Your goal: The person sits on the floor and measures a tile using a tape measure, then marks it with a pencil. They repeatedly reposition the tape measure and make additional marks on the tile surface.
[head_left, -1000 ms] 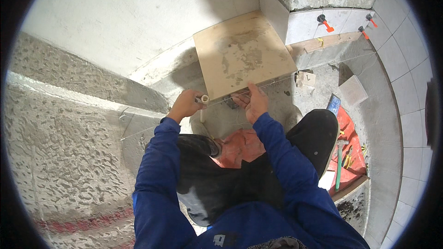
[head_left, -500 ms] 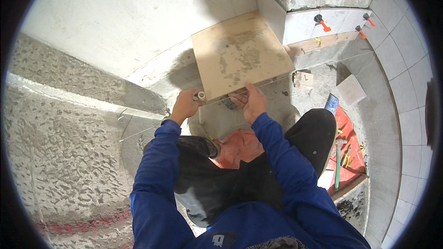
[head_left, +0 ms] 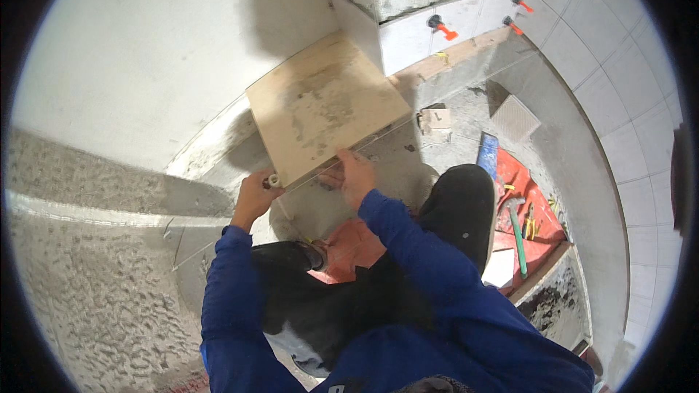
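A large beige tile with grey mortar stains leans out from the white wall. At its near left corner my left hand is closed around the top of a narrow white pipe, whose round open end faces up. My right hand pinches the tile's near edge, thumb on top and the other fingers bent below it. A thin taut string runs along that edge, close to both hands. What supports the tile from beneath is hidden.
White tiles with orange-handled clips line the back wall. On the right, a red sheet carries a green-handled hammer and yellow-handled pliers. A small square tile lies farther back. Rough concrete fills the left.
The whole view has shifted, so the scene sits farther left, and a shadow now falls across the tile. Both hands keep their places at the pipe and the tile edge.
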{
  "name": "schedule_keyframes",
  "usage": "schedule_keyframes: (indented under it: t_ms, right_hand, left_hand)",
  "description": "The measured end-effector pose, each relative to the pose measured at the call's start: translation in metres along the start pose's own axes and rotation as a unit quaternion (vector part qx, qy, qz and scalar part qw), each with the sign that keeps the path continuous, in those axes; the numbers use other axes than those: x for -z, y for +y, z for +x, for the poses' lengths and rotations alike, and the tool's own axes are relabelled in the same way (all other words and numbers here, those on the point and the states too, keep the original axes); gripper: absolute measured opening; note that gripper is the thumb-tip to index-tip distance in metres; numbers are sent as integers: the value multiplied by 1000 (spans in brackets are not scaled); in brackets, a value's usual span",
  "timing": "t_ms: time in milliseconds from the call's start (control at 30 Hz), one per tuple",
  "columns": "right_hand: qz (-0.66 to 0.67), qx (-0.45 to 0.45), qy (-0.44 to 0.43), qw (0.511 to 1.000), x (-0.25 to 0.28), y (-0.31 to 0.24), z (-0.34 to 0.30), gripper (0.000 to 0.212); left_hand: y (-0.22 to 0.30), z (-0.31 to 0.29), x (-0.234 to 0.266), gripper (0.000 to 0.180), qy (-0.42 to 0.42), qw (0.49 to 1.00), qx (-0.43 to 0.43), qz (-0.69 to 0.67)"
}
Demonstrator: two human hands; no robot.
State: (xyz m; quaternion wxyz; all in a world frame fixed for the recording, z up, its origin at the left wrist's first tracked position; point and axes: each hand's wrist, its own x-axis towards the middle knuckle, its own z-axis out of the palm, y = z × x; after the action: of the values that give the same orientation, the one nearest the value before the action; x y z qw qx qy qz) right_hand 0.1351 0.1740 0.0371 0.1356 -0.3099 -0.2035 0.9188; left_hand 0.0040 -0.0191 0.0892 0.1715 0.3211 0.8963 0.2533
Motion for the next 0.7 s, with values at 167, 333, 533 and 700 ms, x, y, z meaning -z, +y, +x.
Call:
schedule_keyframes:
  t_ms: [167, 333, 533, 700]
  right_hand:
    - [-24, 5, 7, 1000, -3, -3, -2, 29]
    - [-19, 16, 5, 1000, -4, -5, -3, 30]
    - [-11, 2, 0, 1000, -4, -10, -6, 32]
    - [-1, 15, -4, 1000, -4, -11, -5, 33]
  left_hand:
    - [-5, 3, -4, 43, 4, 1000, 6, -3]
    - [-5, 4, -5, 40, 13, 1000, 8, 17]
    - [3, 3, -3, 36, 19, 1000, -8, 20]
    - [9, 0, -5, 35, 28, 999, 12, 11]
